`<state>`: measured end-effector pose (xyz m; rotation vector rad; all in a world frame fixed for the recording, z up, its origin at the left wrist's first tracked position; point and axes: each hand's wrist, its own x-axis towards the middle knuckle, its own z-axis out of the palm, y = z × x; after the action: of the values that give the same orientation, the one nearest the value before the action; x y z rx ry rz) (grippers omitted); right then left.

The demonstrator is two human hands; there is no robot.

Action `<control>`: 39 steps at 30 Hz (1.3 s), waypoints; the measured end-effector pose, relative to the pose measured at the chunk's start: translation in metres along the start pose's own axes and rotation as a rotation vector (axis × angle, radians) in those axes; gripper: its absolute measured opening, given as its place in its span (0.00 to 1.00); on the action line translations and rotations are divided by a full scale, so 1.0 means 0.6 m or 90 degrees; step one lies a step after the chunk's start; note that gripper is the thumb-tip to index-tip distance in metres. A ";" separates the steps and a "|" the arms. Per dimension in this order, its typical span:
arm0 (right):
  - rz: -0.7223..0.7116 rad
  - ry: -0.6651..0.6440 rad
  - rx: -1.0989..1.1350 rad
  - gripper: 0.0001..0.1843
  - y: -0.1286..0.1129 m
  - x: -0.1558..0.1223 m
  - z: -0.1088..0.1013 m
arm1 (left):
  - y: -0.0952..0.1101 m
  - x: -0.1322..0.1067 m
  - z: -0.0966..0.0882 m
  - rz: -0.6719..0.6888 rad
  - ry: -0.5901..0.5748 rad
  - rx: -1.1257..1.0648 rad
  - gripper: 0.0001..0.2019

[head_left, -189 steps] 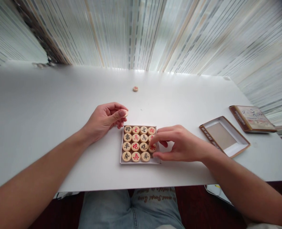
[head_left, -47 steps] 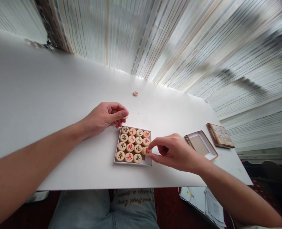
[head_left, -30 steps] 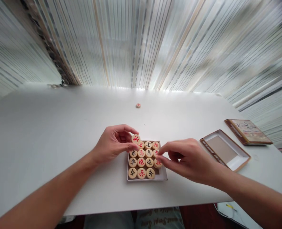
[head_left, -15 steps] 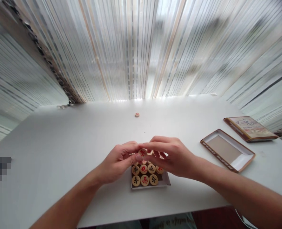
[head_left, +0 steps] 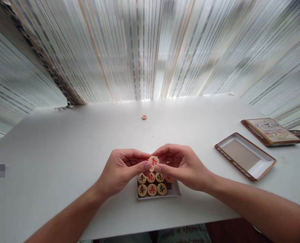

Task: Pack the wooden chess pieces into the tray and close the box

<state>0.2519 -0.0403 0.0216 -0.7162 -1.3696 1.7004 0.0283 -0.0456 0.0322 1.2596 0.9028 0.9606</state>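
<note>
Disc (head_left: pixel 154 161) held over tray (head_left: pixel 174 191), loose disc (head_left: pixel 144 117) placed behind it, open box (head_left: pixel 241 155), second box (head_left: pixel 274 130) set right of it

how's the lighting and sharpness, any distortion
Head view: backlit through the striped curtain, brightest along its lower edge; head view: the character on the held piece is legible, that on the loose piece too small to read; head view: curtain stripes fan outward, probably wide-angle stretch.

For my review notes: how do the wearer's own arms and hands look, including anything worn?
The left hand and right hand are ungloved, with no ring, watch or bracelet visible. The forearms are bare; no sleeve shows. Below, bluish trousers carry brownish lettering.
</note>
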 end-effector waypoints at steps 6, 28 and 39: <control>0.060 0.054 0.018 0.16 -0.010 -0.003 0.011 | 0.001 -0.005 0.009 0.020 0.020 0.030 0.11; 0.083 0.074 0.100 0.26 -0.006 -0.001 0.005 | -0.006 -0.012 0.022 0.090 0.071 0.073 0.15; 0.170 0.018 0.101 0.24 -0.008 -0.001 0.005 | -0.012 -0.016 0.022 0.213 0.042 0.218 0.09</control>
<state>0.2506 -0.0420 0.0268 -0.8589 -1.1424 1.9746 0.0379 -0.0597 0.0264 1.7167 0.9530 1.1460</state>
